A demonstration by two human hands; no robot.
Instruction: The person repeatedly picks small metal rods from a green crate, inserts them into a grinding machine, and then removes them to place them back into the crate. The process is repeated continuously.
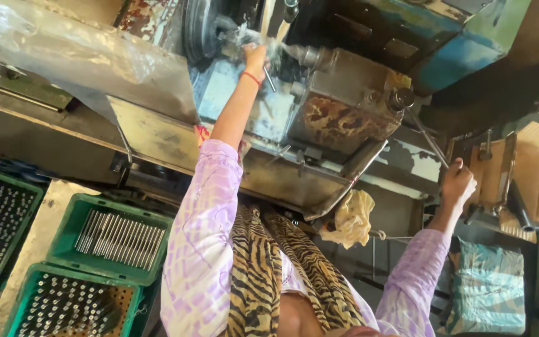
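Left hand: raised at the machine's chuck, fingers closed on a thin metal rod.
Rod axis: slants down from the fist, away from the chuck.
Right hand: fist around the long lever, well apart to the right.
Nearer hand: left.

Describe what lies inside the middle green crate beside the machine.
The green crate holds a layer of thin metal rods lying side by side. Whatever sits beneath that layer is covered, and the purple sleeve hides its right edge.
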